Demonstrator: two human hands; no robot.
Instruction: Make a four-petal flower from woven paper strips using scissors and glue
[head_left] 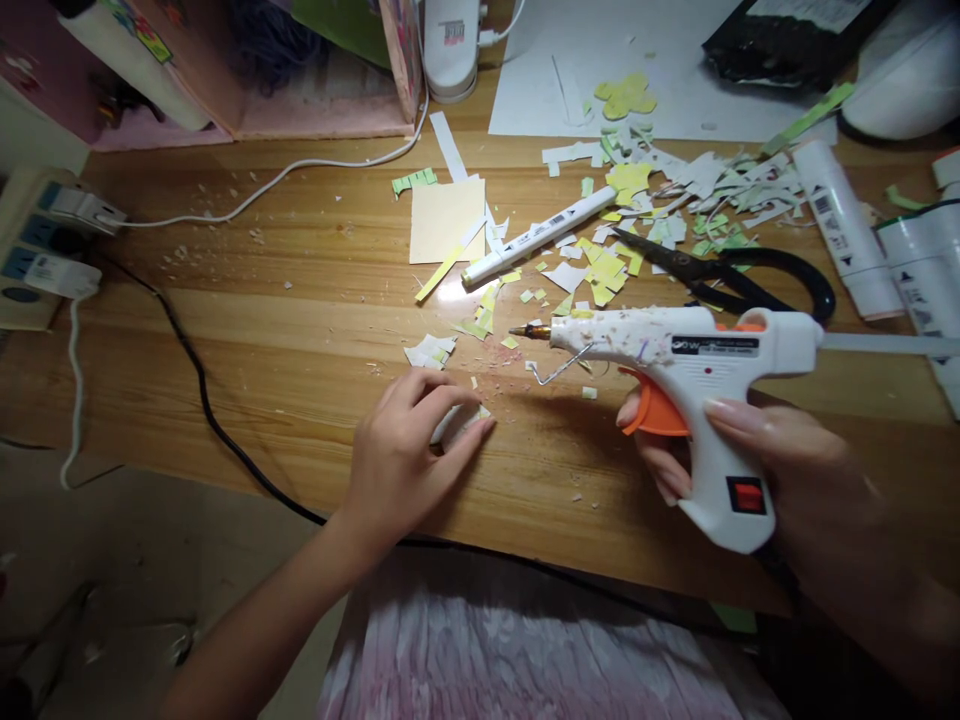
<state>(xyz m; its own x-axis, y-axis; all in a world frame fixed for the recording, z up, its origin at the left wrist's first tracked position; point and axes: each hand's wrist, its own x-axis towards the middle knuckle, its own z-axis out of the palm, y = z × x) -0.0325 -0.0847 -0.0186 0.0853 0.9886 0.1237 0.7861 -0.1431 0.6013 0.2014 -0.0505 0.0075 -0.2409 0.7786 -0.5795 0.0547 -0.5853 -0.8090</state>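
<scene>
My right hand (757,450) is wrapped round the handle of a white hot glue gun (675,350), with a finger on its orange trigger. The gun's brass nozzle points left, just above the wooden desk (300,340). My left hand (409,450) rests on the desk near the front edge, its fingers curled and pressed onto a small white paper piece (459,422). The nozzle tip sits a short way up and right of that paper piece, not touching it.
Black scissors (735,275), a white marker (536,235), a cream card (444,220) and several yellow, green and white paper scraps (615,270) lie behind the gun. Glue tubes (844,225) lie at the right. A black cable (199,385) crosses the desk's left; a power strip (45,250) sits at the far left.
</scene>
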